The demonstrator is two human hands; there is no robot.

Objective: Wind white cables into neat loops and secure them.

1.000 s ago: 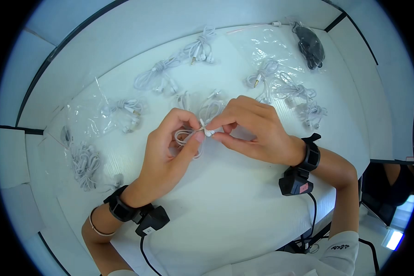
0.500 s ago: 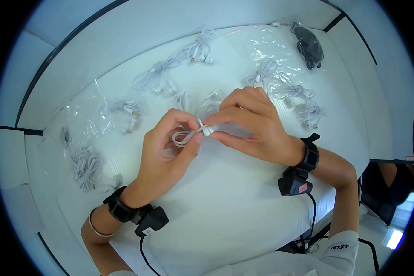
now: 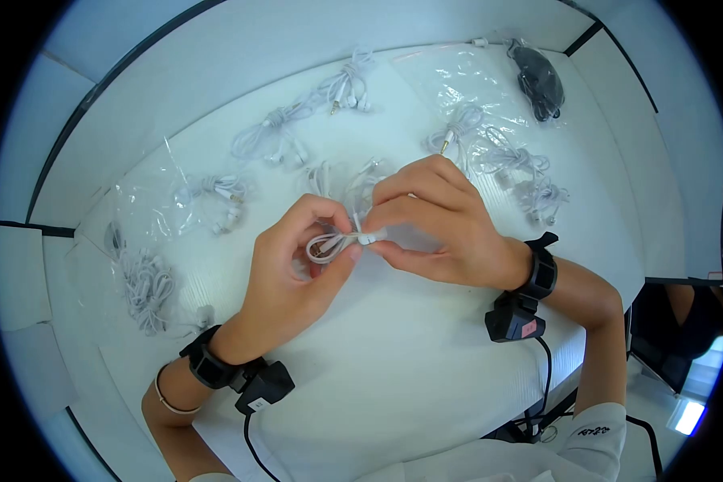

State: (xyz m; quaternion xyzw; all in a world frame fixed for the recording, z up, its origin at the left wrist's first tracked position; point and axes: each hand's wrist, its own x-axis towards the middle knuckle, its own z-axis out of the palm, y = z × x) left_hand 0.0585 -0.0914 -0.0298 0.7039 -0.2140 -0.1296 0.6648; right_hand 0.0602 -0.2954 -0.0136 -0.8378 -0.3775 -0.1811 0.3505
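Note:
A small coil of white earphones (image 3: 323,247) is held between my two hands over the middle of the table. My left hand (image 3: 281,265) has its thumb and fingers closed around the looped cable. With thumb and index finger, my right hand (image 3: 446,221) pinches the same earphones at the white earbud end (image 3: 367,238). A gold plug tip shows inside the loops. Just beyond the hands lies another white earphone bundle (image 3: 361,189), partly hidden by my right hand.
More coiled earphones (image 3: 273,128) lie at the back, with others at the right (image 3: 522,161). At the left are a cable pile (image 3: 147,289) and a clear plastic bag (image 3: 157,201). A dark bagged item (image 3: 538,80) sits back right. Black devices (image 3: 265,388) with cables are strapped to both wrists.
The earphone coil has turned in my fingers, so its loops and the gold plug show more clearly. My left hand has shifted slightly, and the right fingers have drawn in closer.

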